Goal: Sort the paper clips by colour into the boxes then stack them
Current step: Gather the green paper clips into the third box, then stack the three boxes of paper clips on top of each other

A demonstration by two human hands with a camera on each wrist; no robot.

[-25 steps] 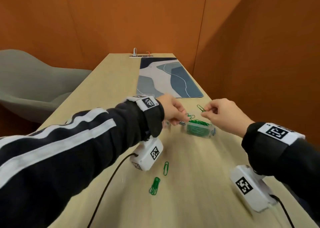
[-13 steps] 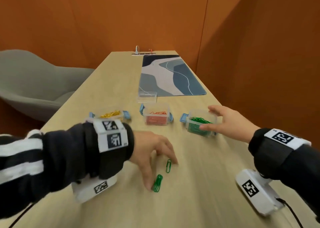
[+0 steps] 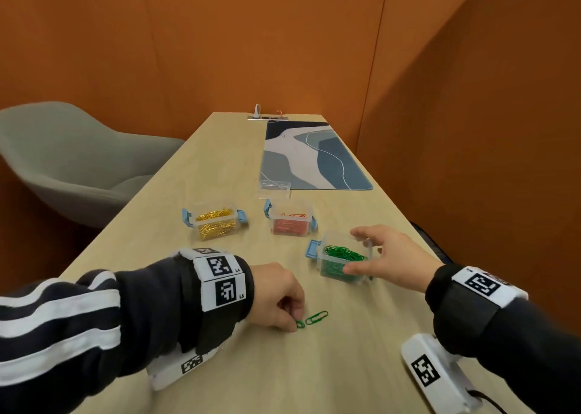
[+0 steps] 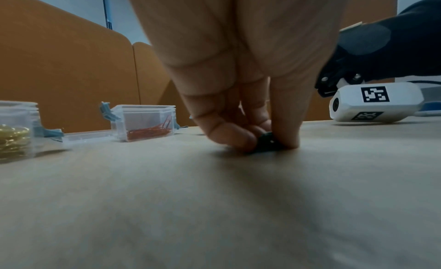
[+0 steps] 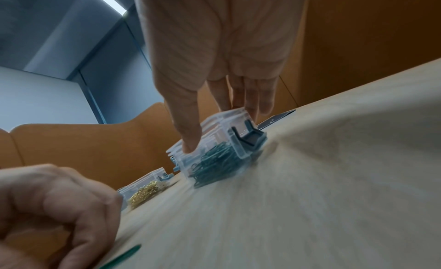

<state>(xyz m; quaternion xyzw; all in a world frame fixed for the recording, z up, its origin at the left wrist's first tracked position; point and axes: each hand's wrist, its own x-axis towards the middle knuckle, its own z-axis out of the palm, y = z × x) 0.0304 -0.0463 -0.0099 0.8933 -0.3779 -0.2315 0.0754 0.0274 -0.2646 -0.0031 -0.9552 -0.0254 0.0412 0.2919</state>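
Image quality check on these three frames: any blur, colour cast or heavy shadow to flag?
Head view: mostly sharp, slight smear on the red box. Left wrist view: dim, bluish; the left hand throws a broad shadow over the table. Right wrist view: strong motion blur on the green box and table grain; edges warped.

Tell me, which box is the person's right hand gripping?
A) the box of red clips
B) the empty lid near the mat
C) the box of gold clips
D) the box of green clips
D: the right hand has thumb and fingers on opposite sides of the box of green clips.
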